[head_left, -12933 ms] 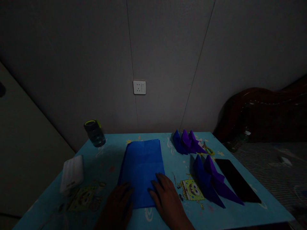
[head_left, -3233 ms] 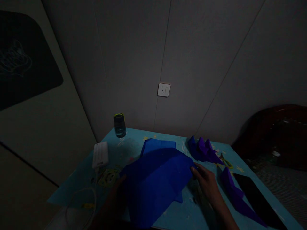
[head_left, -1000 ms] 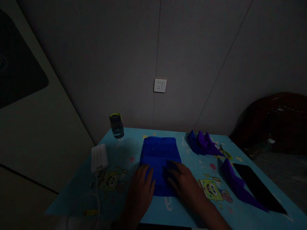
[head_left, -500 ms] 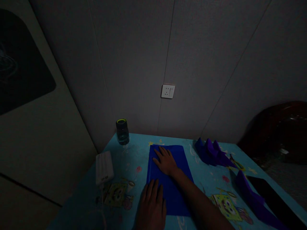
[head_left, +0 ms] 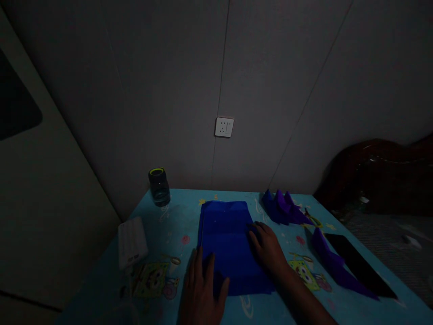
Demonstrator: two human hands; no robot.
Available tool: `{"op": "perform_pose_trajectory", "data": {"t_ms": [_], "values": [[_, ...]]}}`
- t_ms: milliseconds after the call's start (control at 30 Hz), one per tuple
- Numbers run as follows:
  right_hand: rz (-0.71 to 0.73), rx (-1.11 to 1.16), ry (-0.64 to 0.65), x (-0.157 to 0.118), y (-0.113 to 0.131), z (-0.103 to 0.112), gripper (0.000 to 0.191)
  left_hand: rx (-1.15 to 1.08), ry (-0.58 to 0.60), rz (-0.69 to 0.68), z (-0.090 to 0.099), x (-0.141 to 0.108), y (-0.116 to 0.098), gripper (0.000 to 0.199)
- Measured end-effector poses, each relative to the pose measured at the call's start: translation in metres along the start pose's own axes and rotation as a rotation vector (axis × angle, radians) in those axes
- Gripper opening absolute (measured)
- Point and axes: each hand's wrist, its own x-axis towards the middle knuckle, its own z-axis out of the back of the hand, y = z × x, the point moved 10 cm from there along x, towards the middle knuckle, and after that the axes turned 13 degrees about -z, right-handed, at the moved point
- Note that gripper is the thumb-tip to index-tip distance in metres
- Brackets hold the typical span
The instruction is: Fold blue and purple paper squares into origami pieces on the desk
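Note:
A blue sheet of paper [head_left: 228, 253] with crosswise creases lies on the patterned light-blue table cover [head_left: 182, 203]. My left hand [head_left: 203, 289] rests at its lower left edge, fingers spread, with thumb and fingertips on the paper. On the paper's right edge lies my right hand [head_left: 267, 246], its fingers apart and slightly bent, holding nothing that shows. The paper's far edge is a little uneven, and a second layer shows along its left side.
A dark bottle [head_left: 158, 187] stands back left, and a white power bank [head_left: 132, 243] with a cable lies nearer. Folded paper boats [head_left: 286, 207], scissors [head_left: 314, 219], another purple boat [head_left: 338, 266] and a black phone [head_left: 361, 262] are at the right. A wall socket [head_left: 224, 127] is behind.
My right hand has slid from the paper's upper middle to its right edge. The fingers of my left hand have spread wider. The whole view has shifted, so objects appear further left.

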Motion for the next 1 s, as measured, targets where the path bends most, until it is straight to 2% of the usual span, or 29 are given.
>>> {"op": "perform_pose_trajectory", "data": {"t_ms": [133, 333, 600, 1000], "values": [[0.001, 0.045, 0.012, -0.013, 0.000, 0.000, 0.038, -0.018, 0.038, 0.004, -0.007, 0.000, 0.001, 0.062], [0.031, 0.081, 0.025, -0.016, 0.004, -0.007, 0.037, -0.045, 0.056, -0.044, -0.016, -0.003, 0.001, 0.072], [0.041, 0.145, 0.026, -0.016, 0.001, -0.005, 0.040, -0.104, 0.048, -0.034, -0.016, -0.003, 0.005, 0.058], [0.039, 0.135, 0.004, -0.020, 0.005, 0.008, 0.039, -0.011, 0.010, -0.077, -0.013, 0.002, -0.003, 0.050]]}}
